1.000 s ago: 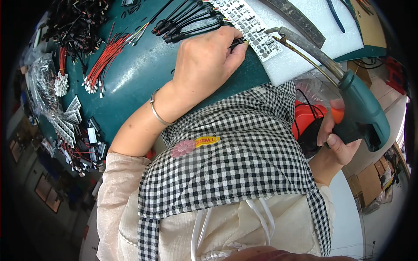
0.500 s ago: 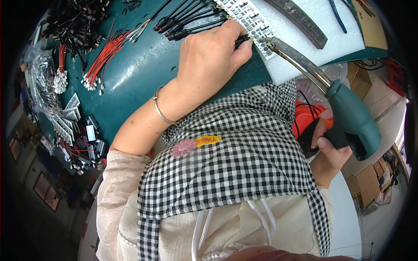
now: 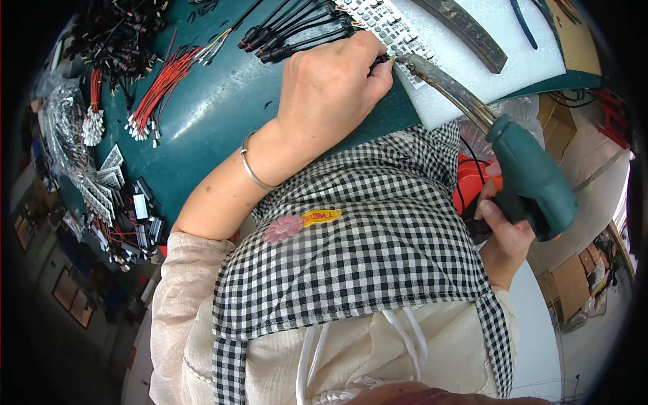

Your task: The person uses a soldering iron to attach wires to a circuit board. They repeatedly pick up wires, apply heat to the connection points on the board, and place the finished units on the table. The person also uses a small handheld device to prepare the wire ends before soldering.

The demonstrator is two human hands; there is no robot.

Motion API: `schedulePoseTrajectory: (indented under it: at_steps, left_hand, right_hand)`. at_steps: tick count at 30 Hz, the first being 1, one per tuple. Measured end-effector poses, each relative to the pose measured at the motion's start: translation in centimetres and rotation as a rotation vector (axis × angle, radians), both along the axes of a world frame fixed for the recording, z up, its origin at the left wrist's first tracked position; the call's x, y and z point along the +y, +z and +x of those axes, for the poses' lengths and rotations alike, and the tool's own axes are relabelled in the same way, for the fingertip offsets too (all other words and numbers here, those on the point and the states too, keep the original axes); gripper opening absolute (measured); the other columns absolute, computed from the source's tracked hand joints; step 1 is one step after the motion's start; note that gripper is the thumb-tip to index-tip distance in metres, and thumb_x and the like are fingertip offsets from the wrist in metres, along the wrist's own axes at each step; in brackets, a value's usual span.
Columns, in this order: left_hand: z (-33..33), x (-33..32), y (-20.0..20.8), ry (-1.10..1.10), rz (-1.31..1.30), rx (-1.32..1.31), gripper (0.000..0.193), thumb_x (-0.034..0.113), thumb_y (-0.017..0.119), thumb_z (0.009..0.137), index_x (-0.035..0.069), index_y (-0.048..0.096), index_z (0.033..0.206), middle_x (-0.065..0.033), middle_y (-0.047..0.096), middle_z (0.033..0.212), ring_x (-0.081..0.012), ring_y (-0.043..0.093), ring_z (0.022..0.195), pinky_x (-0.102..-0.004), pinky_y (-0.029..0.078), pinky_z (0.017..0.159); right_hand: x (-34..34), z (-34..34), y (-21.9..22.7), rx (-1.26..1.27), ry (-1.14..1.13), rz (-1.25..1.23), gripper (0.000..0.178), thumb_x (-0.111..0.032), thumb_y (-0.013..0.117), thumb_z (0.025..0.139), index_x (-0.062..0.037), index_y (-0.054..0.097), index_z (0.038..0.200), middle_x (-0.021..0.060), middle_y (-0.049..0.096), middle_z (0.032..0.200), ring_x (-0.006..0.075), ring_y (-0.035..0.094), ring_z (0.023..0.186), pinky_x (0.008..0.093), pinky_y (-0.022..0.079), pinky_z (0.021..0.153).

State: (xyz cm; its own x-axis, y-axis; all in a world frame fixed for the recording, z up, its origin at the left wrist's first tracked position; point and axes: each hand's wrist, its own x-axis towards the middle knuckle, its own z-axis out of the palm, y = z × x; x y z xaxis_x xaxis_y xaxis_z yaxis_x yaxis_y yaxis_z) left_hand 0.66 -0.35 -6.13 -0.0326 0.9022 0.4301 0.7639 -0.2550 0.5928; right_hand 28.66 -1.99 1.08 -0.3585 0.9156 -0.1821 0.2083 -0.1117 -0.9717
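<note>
My right hand (image 3: 506,233) is wrapped round the handle of a dark green soldering gun (image 3: 536,175). Its metal tip (image 3: 405,59) points left, close to the end of a black cable (image 3: 382,60). That cable is pinched between the thumb and fingers of my left hand (image 3: 331,88), which covers most of it. Beside the fingertips lies a white strip of small circuit boards (image 3: 395,27) on a white foam sheet (image 3: 530,67). Whether the tip touches the cable or a board, I cannot make out. Several black cables with connectors (image 3: 290,47) fan out beyond my left hand.
A dark curved bar (image 3: 466,30) rests on the foam. Leftward on the green table mat (image 3: 209,135) are red wires with white plugs (image 3: 162,91), a heap of black connectors (image 3: 115,34), a clear plastic bag (image 3: 64,128) and small boards (image 3: 101,189). Cardboard boxes (image 3: 570,287) stand at lower right.
The soldering gun and my right hand have moved left and slightly up, bringing the tip nearer to my left fingertips. My left hand has shifted only slightly and still grips the cable.
</note>
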Motion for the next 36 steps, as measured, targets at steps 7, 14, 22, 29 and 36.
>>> schedulePoseTrajectory:
  at_steps: [7,14,22,29,36]
  left_hand:
    - [-0.2,0.2,0.3,-0.027,-0.002,0.078,0.014,0.009,0.076,0.072,0.006,0.067,0.082,-0.0021,0.056,0.056,-0.0114,0.054,0.047,-0.0248,0.042,0.043]
    - [-0.3,0.4,0.2,-0.048,0.017,0.100,0.013,0.007,0.075,0.071,0.006,0.066,0.081,-0.0029,0.057,0.057,-0.0127,0.055,0.047,-0.0253,0.043,0.044]
    - [-0.2,0.6,0.7,-0.054,0.003,0.107,0.014,0.007,0.075,0.071,0.005,0.066,0.081,-0.0035,0.059,0.058,-0.0132,0.056,0.048,-0.0252,0.044,0.045]
    - [-0.2,0.6,0.7,-0.065,0.001,0.103,0.013,0.007,0.075,0.072,0.006,0.066,0.081,-0.0035,0.059,0.059,-0.0138,0.057,0.049,-0.0258,0.045,0.045]
    - [-0.4,0.6,0.7,-0.096,0.021,0.145,0.013,0.007,0.075,0.073,0.007,0.066,0.082,-0.0037,0.061,0.062,-0.0163,0.058,0.051,-0.0264,0.046,0.047]
  right_hand:
    - [0.1,1.3,-1.2,0.037,0.098,0.005,0.039,0.015,0.067,0.065,0.0035,0.063,0.102,0.0079,0.064,0.081,0.0161,0.060,0.073,0.0295,0.049,0.067]
    - [-0.1,0.0,-1.1,0.165,-0.055,-0.021,0.055,-0.002,0.071,0.069,0.0128,0.046,0.115,0.0136,0.056,0.084,0.0154,0.051,0.048,0.0255,0.043,0.042]
    - [0.8,0.1,-0.1,0.211,-0.111,-0.012,0.069,-0.013,0.074,0.072,0.0186,0.040,0.121,0.0110,0.051,0.062,0.0133,0.046,0.043,0.0230,0.039,0.038]
    - [0.8,-0.3,-0.2,0.247,-0.137,0.038,0.068,-0.012,0.075,0.072,0.0194,0.038,0.121,0.0246,0.056,0.097,0.0136,0.049,0.047,0.0236,0.042,0.037]
    - [0.9,-0.5,0.0,0.253,-0.143,0.037,0.069,-0.012,0.075,0.072,0.0197,0.038,0.120,0.0236,0.055,0.095,0.0139,0.049,0.047,0.0237,0.042,0.037]
